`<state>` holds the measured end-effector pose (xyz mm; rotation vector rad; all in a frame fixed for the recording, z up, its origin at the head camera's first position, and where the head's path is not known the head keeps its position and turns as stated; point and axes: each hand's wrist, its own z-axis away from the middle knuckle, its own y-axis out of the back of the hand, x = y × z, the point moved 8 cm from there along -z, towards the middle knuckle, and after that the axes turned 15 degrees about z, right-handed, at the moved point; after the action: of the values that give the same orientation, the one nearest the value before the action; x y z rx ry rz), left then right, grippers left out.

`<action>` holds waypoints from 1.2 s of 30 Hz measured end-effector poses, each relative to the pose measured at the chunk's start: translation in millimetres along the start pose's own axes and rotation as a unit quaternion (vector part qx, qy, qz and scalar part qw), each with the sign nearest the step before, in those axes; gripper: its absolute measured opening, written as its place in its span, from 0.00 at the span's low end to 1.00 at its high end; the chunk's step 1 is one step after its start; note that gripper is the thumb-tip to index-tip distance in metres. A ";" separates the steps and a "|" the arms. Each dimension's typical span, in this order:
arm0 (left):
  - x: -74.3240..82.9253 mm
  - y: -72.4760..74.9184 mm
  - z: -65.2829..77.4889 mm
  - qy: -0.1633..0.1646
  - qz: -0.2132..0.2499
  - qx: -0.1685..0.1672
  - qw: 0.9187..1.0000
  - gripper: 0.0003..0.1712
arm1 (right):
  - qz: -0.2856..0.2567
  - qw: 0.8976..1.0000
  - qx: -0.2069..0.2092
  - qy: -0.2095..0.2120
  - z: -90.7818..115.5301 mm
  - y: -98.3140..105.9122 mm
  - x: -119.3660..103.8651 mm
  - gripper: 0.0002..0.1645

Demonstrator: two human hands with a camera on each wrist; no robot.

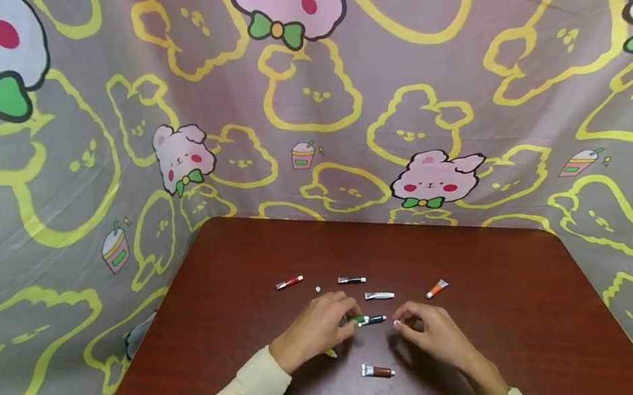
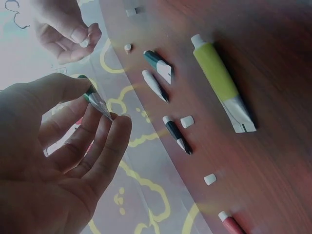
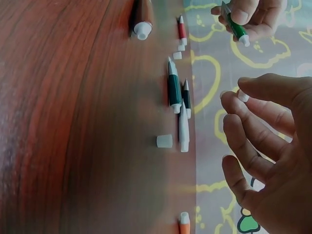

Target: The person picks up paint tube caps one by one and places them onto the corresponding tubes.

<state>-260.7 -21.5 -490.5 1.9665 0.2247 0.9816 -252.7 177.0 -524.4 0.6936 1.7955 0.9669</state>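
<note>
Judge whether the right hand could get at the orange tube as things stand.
Probably yes: the orange tube lies just beyond the right hand in the head view, with nothing visible between them, though that hand pinches a white cap.

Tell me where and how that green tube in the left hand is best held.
I'd grip the green tube by its body, coming from the person's left, as the left hand does. Its white tip points toward the right hand, which pinches a small white cap, so that end seems best left clear.
</note>
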 end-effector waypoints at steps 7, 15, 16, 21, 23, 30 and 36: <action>2.3 -4.4 1.5 -0.005 0.011 -0.002 1.000 0.05 | -0.014 1.000 0.003 0.020 0.8 -1.1 -7.1 0.05; 6.2 -6.2 1.1 -0.006 0.023 -0.003 1.000 0.05 | -0.022 0.999 0.010 0.041 1.4 -4.0 -14.3 0.06; 6.4 -6.7 1.2 -0.005 0.025 -0.005 1.000 0.05 | -0.022 0.999 0.011 0.043 1.6 -4.6 -14.9 0.06; 8.9 -6.6 1.0 -0.010 0.020 -0.003 1.000 0.05 | -0.025 0.998 0.017 0.048 0.2 -5.1 -17.1 0.07; 9.9 -5.8 0.7 -0.013 0.017 -0.001 1.000 0.06 | -0.031 0.998 0.015 0.050 -0.8 -5.9 -18.0 0.07; 11.8 -6.3 1.6 -0.017 0.018 -0.005 1.000 0.06 | -0.045 0.997 0.018 0.064 -0.7 -9.0 -24.2 0.06; 12.7 -10.1 1.7 -0.016 0.026 -0.014 0.999 0.05 | -0.047 0.995 0.033 0.078 -1.4 -8.8 -30.0 0.06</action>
<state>-248.9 -10.3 -491.9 1.9697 0.1432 0.9807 -242.7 148.2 -517.4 0.5815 1.9855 0.9233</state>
